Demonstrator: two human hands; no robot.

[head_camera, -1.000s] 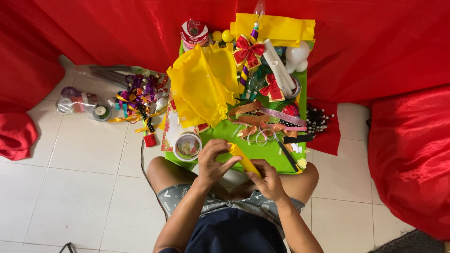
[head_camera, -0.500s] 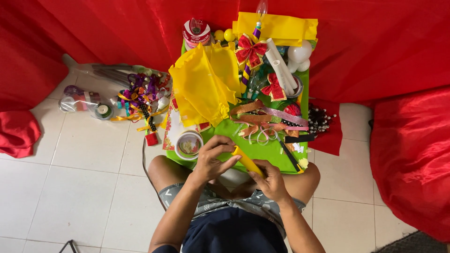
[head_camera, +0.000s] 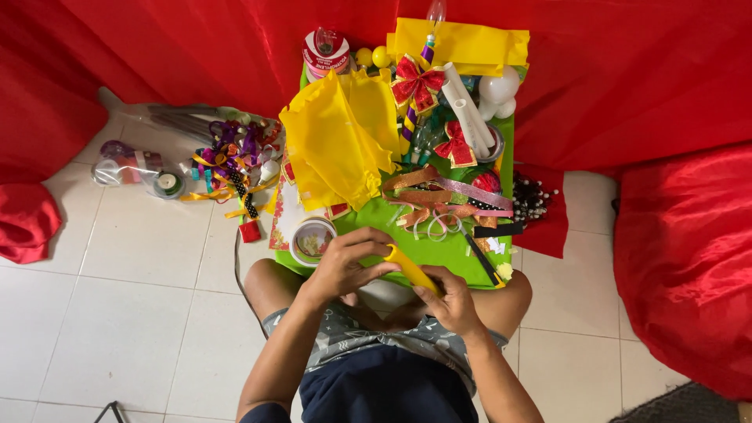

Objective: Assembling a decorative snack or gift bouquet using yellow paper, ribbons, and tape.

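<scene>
Two hands, left hand [head_camera: 342,266] and right hand [head_camera: 452,301], grasp yellow tube [head_camera: 410,269] over green tray [head_camera: 439,249]

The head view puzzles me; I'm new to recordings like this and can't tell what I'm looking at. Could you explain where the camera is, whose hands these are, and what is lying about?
The camera sits on a person's head and looks straight down, so you see their own arms, lap and crossed legs on a white tiled floor. Both hands are theirs. The left hand and the right hand together hold a yellow rolled tube, one at each end. In front of them lies a green board crowded with craft supplies: crumpled yellow paper, red bows, ribbon strips, white tubes and a tape roll. To the left on the floor is a pile of curly ribbons. Red cloth hangs around the scene.
</scene>
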